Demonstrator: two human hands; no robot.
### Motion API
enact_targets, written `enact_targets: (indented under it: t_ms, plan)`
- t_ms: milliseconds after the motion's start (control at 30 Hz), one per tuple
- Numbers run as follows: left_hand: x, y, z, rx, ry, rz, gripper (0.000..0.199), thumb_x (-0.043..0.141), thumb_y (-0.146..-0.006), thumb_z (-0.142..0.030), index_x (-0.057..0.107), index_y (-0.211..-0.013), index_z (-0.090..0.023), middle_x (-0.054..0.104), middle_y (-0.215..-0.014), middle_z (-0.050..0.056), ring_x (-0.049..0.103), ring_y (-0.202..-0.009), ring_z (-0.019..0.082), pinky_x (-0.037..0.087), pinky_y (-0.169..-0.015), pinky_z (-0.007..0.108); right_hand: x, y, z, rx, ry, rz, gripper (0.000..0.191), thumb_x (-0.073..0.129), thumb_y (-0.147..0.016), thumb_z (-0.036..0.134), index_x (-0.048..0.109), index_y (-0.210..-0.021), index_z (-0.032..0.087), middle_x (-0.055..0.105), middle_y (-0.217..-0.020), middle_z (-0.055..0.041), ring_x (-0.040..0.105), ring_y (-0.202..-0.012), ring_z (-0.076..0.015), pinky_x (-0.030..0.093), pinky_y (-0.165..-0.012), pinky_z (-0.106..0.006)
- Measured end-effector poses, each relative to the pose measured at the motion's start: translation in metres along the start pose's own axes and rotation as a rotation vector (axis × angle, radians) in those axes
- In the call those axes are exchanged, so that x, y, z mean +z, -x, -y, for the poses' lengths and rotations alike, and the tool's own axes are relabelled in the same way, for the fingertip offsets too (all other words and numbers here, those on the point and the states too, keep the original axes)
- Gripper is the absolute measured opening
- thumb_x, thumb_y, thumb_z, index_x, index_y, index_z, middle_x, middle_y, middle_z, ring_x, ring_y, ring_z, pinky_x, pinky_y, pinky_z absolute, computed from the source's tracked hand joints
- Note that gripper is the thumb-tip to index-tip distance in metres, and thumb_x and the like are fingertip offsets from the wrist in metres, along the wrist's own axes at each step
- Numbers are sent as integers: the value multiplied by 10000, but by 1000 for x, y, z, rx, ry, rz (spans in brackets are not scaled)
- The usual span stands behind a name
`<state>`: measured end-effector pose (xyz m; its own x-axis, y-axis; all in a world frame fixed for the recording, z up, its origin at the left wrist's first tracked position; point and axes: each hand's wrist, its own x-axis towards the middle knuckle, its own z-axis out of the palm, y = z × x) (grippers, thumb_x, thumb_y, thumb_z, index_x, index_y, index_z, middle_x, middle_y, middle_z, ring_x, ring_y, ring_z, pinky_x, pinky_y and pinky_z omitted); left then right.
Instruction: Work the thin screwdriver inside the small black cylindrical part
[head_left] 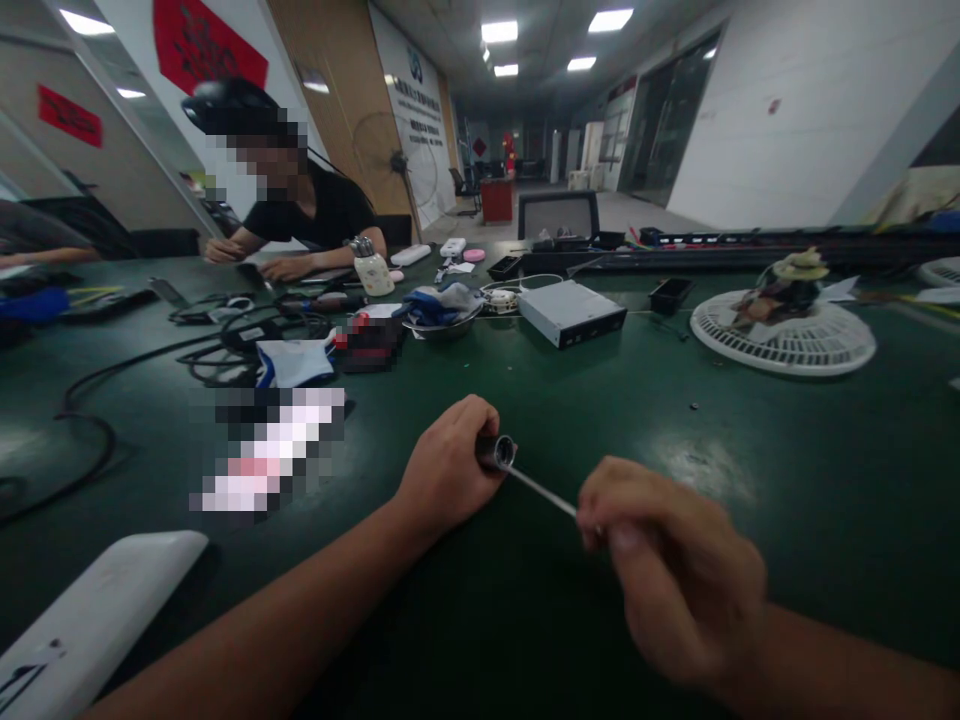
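My left hand (pixel 454 465) is wrapped round a short dark cylinder (pixel 504 451), whose round, shiny-rimmed open end faces right and toward me. A thin straight metal rod (pixel 546 490) reaches from the lower rim of that end to my right hand (pixel 671 565). My right thumb and fingers pinch the rod's near end; any handle is hidden inside the grip. The rod's tip meets the rim or goes just inside, I cannot tell which. Both hands are above the dark green table (pixel 600 400).
A grey disc drive (pixel 571 312), a bowl with blue-and-white cloth (pixel 444 305) and a white round grille (pixel 784 335) lie beyond my hands. Black cables (pixel 97 375) run along the left. A white casing (pixel 105 610) sits near left. Across the table a person (pixel 315 205) works.
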<state>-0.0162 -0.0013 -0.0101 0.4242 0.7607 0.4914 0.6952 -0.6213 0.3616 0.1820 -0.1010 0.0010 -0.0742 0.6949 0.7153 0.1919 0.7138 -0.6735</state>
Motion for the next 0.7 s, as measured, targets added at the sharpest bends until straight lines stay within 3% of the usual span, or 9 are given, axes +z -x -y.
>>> enact_targets:
  t_ms: [67,133,333,500,700]
  plan:
    - [0,0,0,-22,3,-8,225,659,-805,-196,436,-829,-212,536,-803,-3,515,-705,155,386,-597,283,-1,-13,-18,300,-50,-159,214,478,-928,137,648,-815,201,600,-598,8,566,-534,-140,417,-485,-262]
    - [0,0,0,-51,9,-6,222,666,-809,-212,447,-846,-209,546,-803,-1,528,-708,158,401,-606,288,-2,-20,-33,435,-145,-184,221,470,-923,141,633,-783,192,586,-582,15,557,-534,-135,413,-495,-255]
    - [1,1,1,-50,53,75,304,699,-850,-328,548,-1083,-205,624,-901,20,588,-805,192,455,-688,329,2,-18,-36,472,-203,-17,184,513,-952,217,649,-832,187,586,-617,28,554,-558,-124,420,-519,-243]
    - [-2,-1,0,88,6,188,115,645,-891,-303,603,-859,-201,634,-807,19,557,-777,197,422,-663,324,2,-17,-34,461,-208,28,175,513,-974,232,655,-878,193,595,-663,25,570,-595,-126,438,-538,-245]
    - [-1,1,1,97,-55,181,293,611,-927,-417,548,-745,-197,576,-705,10,519,-683,175,353,-580,292,1,-17,-33,435,-209,126,183,504,-970,228,654,-874,185,596,-673,15,577,-600,-137,447,-553,-265]
